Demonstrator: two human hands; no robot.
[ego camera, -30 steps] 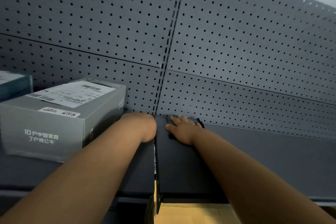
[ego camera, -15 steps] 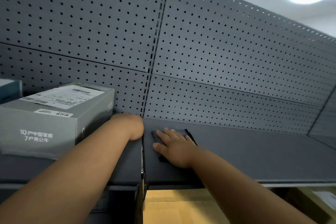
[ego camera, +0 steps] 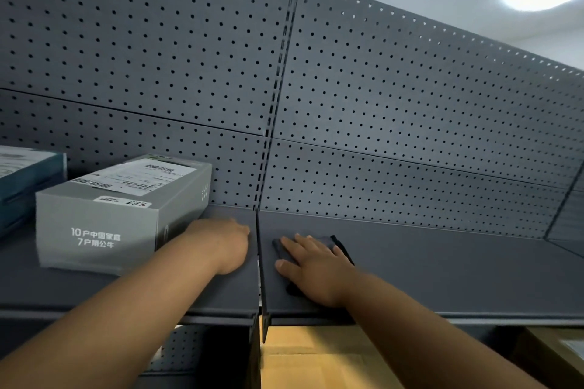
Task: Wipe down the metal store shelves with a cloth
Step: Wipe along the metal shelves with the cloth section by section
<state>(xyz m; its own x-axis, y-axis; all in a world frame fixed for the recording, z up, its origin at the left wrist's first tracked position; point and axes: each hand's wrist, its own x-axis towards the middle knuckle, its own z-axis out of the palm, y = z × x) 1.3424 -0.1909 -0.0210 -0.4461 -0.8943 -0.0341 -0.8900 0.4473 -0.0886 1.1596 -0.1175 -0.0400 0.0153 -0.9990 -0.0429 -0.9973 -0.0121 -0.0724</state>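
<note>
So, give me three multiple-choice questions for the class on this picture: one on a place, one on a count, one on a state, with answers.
1. Where does the dark cloth lie?
A) on the right shelf section
B) on the floor
C) hung from a peg

2. How many boxes stand on the left shelf section?
A) one
B) two
C) four

3. How is the right hand?
A) clenched in the air
B) pointing upward
C) flat on the cloth

Answers: 1 A, the cloth shows under the hand there. 2 B, a grey box and a teal box. 3 C, straight fingers press it down.
</note>
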